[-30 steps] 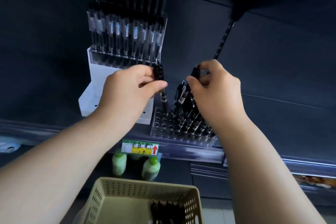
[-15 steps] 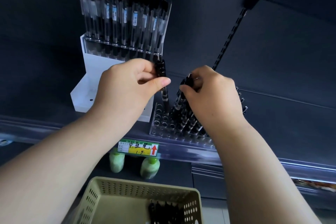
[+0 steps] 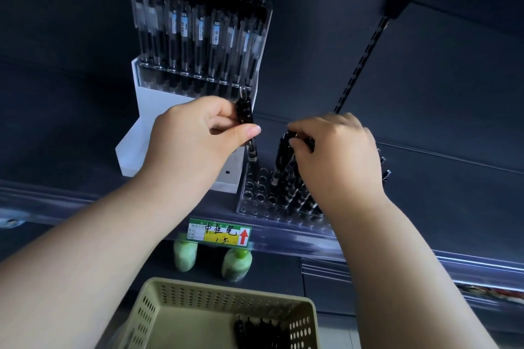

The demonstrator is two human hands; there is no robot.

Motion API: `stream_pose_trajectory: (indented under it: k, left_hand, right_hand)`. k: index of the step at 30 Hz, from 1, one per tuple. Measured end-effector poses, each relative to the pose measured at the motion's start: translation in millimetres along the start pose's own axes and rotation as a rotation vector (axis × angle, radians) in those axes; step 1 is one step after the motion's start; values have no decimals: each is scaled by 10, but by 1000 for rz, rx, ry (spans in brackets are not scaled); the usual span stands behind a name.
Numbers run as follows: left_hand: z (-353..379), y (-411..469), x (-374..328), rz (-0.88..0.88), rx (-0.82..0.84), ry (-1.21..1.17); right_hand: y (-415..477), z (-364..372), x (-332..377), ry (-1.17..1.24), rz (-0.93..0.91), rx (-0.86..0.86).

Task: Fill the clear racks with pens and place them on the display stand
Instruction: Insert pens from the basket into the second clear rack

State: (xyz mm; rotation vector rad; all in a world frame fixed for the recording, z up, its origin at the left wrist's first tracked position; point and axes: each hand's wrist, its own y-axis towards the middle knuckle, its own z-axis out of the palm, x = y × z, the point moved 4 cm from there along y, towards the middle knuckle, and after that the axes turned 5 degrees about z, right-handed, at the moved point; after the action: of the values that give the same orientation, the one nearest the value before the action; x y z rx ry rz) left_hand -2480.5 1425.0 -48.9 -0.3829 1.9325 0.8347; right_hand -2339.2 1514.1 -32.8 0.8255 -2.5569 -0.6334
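The left hand has its fingers closed around a black pen, whose tip points down into the clear rack just below them. The right hand pinches the top of another pen standing among the pens in the same rack, beneath its fingers.

Rack left holes free; pens crowd right side.
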Motion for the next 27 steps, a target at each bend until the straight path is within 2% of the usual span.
stream_pose_trajectory:
  k: [3,15,27]
  left_hand:
    - [9,7,14,-7,2,4]
    - [150,-2,6,25,15,-29]
    - [557,-66,-6,176,171,129]
  right_hand:
    - [-18,-12,34,-21,-61,-20]
    - [-60,-77,1,-120,-26,-12]
    - [-116,-136,-126,53,-4,-66]
